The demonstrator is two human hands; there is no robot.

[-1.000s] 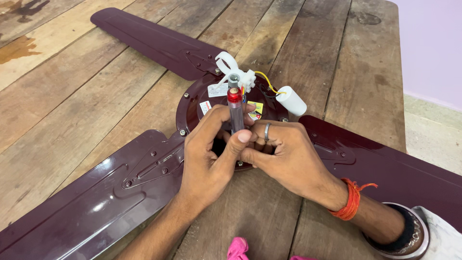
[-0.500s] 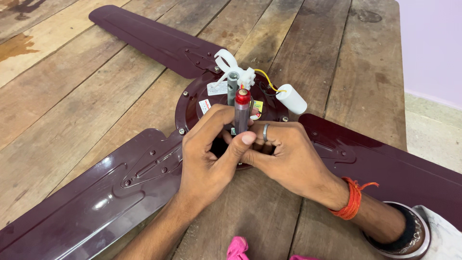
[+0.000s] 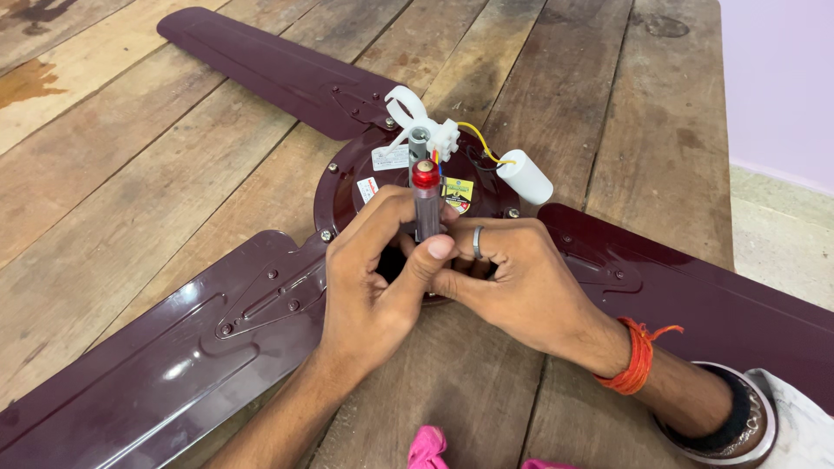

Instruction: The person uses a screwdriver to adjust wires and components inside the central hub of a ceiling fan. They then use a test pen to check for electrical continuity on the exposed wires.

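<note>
With the left hand [image 3: 369, 287] pinching the upright screwdriver [image 3: 426, 204] and the right hand [image 3: 521, 287] curled shut beside it over the fan hub [image 3: 347, 187], the tip may slip, gouging a finger.

Likely a home or small repair spot, rough wooden plank table [image 3: 130, 165] with stains and worn boards, maroon ceiling fan [image 3: 347, 187] laid flat across it with its wiring exposed, pale lilac wall [image 3: 777, 78] and light floor [image 3: 782, 234] beyond the table's right edge
</note>
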